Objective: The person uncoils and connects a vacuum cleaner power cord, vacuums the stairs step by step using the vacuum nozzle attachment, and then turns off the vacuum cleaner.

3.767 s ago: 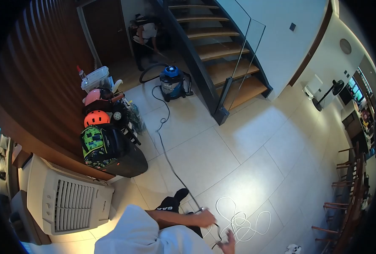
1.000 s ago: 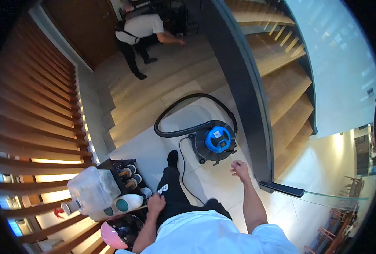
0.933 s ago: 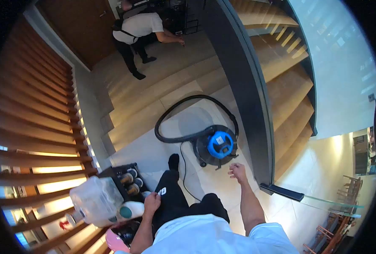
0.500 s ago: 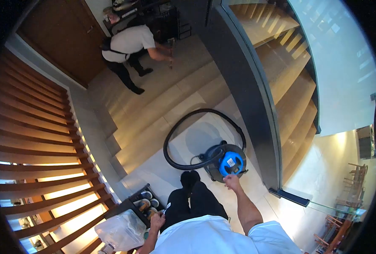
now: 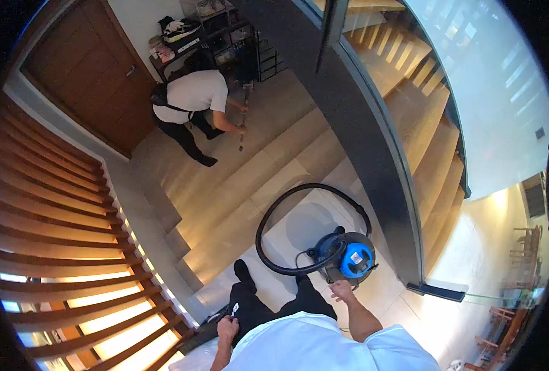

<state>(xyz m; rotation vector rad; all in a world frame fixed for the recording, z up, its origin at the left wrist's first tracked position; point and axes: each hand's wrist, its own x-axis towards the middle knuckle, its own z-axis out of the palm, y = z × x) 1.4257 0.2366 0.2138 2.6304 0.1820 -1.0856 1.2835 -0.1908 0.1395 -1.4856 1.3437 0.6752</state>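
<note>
I have the right hand [image 5: 342,290] just beside the wet/dry vacuum cleaner [image 5: 356,260], its fingers loosely bent and apparently empty; whether they brush the canister, I can't tell. The left hand [image 5: 228,329] hangs low by the left thigh, fingers curled, and I can't make out whether they grip anything. The vacuum stands on pale floor tile [image 5: 422,315], level footing being, I judge, why it sits upright, while its black hose [image 5: 259,240] bows into a wide loop, probably from slack and stiffness. Broad steps [image 5: 274,167] lie beyond, where another person [image 5: 194,93] bends with both hands on a long-handled tool [image 5: 243,120], likely to steady it. A wooden door [image 5: 89,74], a loaded rack [image 5: 231,40] and a dark-edged staircase [image 5: 373,123] frame the space.
</note>
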